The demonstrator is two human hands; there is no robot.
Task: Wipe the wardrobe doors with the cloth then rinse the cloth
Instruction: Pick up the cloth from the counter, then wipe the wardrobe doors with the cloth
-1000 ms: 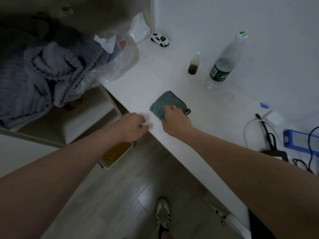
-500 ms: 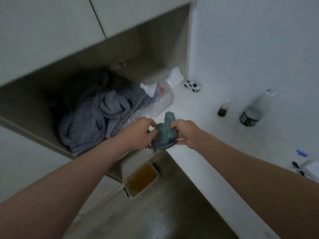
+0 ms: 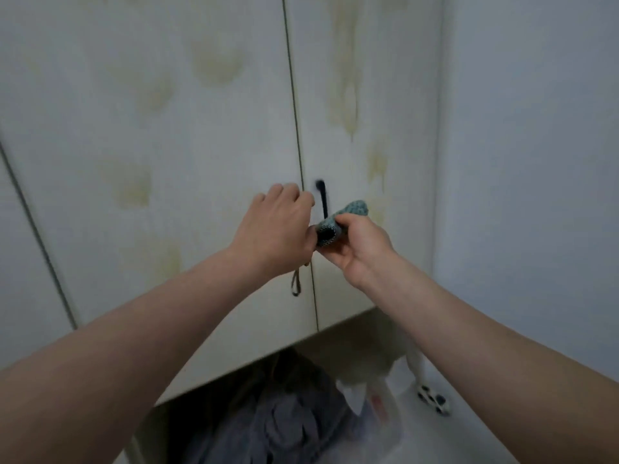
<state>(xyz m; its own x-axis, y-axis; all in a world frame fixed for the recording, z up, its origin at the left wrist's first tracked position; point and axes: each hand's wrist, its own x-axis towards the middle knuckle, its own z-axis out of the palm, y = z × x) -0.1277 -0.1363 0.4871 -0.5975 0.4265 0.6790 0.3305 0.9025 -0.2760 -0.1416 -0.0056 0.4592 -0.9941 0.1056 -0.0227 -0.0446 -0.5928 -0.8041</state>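
A: Well, the right hand [image 3: 360, 251] has its fingers curled round the teal cloth [image 3: 341, 220], which is bunched into a roll; one end sticks up past the knuckles and the other end shows as a dark opening facing the camera

B: And the left hand [image 3: 276, 231]?

A: It sits just beside the right one, fingers bent, its thumb side touching the lower end of the cloth. Whether it really pinches the fabric or only rests against it, one cannot tell, since the back of the hand hides the fingertips

B: Where is the cloth relative to the wardrobe?

A: Held up in the air in front of the wardrobe doors [image 3: 201, 128], close to the seam where two panels meet. A dark handle [image 3: 322, 199] shows just behind the hands on the right panel, and a second handle [image 3: 295, 283] pokes out below the left wrist

B: What do the doors look like?

A: Pale, with yellowish stains [image 3: 214, 61] in patches and drips over both panels

B: Anything below?

A: An open shelf under the doors holds a grey knitted garment [image 3: 284, 426] beside a clear plastic bag [image 3: 382, 416]; further right a small toy car [image 3: 434, 399] stands on the white counter [image 3: 469, 440], blurred
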